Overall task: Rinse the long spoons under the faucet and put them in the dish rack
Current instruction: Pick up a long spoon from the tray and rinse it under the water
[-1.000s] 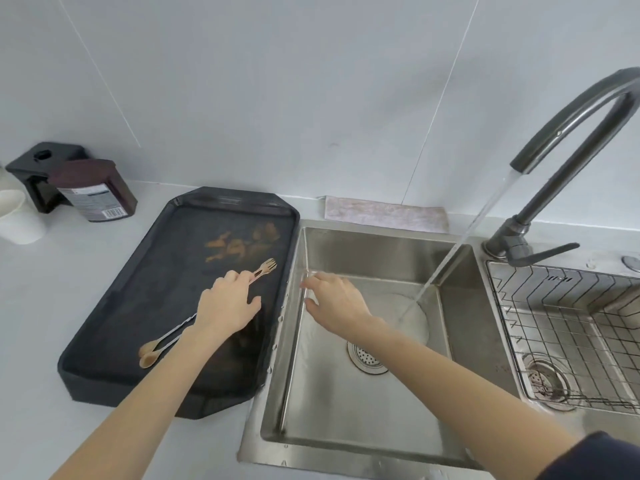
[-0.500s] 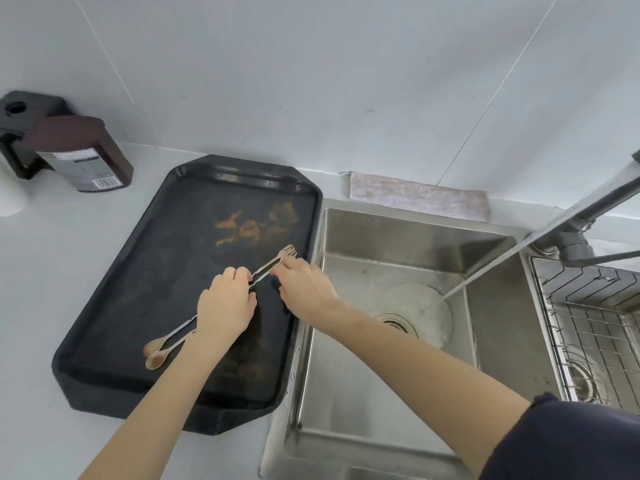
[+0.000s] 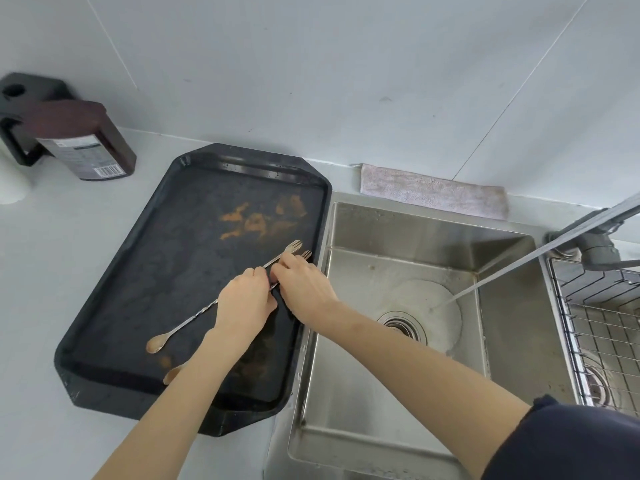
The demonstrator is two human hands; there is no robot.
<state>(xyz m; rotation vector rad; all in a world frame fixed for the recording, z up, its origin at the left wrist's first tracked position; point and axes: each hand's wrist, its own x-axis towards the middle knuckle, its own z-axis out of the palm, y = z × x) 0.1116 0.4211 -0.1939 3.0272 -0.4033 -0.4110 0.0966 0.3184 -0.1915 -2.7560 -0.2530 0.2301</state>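
You have bright, even, diffuse light here, cool and slightly grey, with no hard shadows anywhere. The wall reads flat and washed. Only soft, faint shade sits under your arms on the tray and along the sink walls. The steel gives a dull sheen, not glare, and the water stream shows as a pale streak. Wide-angle distortion bends the wall seams and the bench edge, and stretches the bottle at the left border. Detail is a little soft overall, with compression smear, most on the rack at the right edge and the sleeve in the near corner
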